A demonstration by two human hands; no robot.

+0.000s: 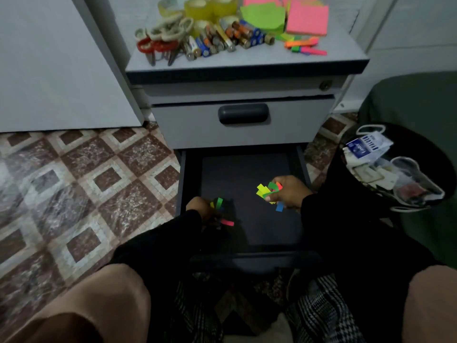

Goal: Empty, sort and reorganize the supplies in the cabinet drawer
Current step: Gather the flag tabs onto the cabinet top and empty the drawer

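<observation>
Two fistfuls of small flat neon paper flags: left hand (201, 209) clutching one bunch, right hand (286, 191) clutching another (mixed colours), both low inside open dark drawer (247, 169).

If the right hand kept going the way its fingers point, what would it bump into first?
The right hand, gripping coloured paper tabs, points leftward across the open drawer. The drawer floor in that line looks bare, so probably the drawer's left wall, though depth is hard to judge.

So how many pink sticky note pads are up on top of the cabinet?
3 that I can see. The big one sits at the right, one is at the back behind the green pad, and another peeks out behind the big one. More may be hidden or out of frame.
</observation>
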